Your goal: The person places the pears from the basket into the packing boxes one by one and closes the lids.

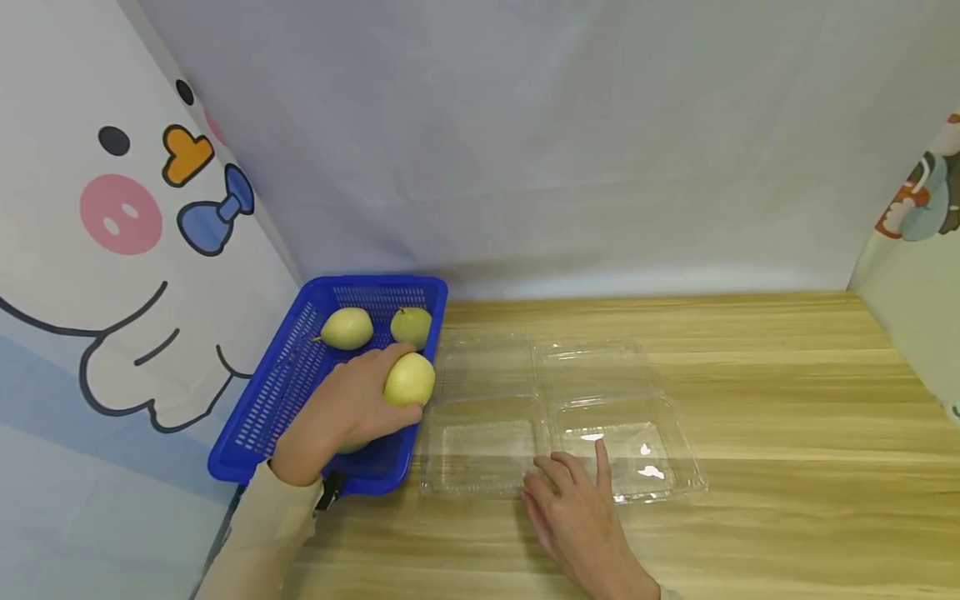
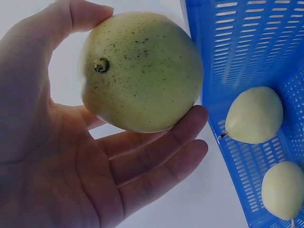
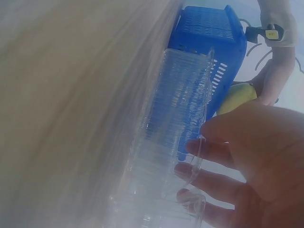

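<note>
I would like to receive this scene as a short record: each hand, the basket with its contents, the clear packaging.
Left hand: grips a yellow-green pear, which overlaps the basket's right side in the head view
Right hand: at the near edge of the packaging, fingers spread
Basket: blue, perforated, left of the packaging
Basket contents: two pears at the far end; more may be hidden
Packaging: clear plastic, on the wood-grain table

Glare spots the clear plastic (image 1: 617,454) in the head view; the right-wrist view looks hazy (its tabletop (image 3: 66,114) blurred).
</note>
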`<state>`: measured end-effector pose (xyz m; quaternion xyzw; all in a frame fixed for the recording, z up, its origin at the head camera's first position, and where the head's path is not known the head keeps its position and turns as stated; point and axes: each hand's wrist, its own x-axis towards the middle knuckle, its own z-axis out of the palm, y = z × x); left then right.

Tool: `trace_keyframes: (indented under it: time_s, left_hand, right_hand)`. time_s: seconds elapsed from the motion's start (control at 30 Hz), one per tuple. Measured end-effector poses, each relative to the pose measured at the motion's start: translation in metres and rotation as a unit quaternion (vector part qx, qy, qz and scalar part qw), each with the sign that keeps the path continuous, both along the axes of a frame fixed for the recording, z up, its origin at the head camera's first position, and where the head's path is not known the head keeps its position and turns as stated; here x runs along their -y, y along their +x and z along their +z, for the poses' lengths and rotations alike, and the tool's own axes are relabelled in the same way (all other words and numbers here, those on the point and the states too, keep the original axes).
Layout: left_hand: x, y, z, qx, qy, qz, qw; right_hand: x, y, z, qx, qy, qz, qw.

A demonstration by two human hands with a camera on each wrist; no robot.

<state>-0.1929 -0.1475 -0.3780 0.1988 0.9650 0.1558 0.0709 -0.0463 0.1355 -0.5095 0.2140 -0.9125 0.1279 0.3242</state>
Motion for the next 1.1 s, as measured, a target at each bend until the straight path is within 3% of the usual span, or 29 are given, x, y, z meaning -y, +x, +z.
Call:
trace_keyframes:
  time_s: [0.43,1.1]
  left_hand:
    - [-0.003,0.007,-0.001,-0.019,0.011,-0.019,0.9996]
    - [-0.011,0.018,-0.003,-0.004,0.03,-0.037,0.9989]
  right_hand:
    - [0.0,-0.001,0.0,-0.002,0.005,-0.004,1.0]
    - [0.001,-0.001,-0.002,0.01,0.009,-0.015,1.0]
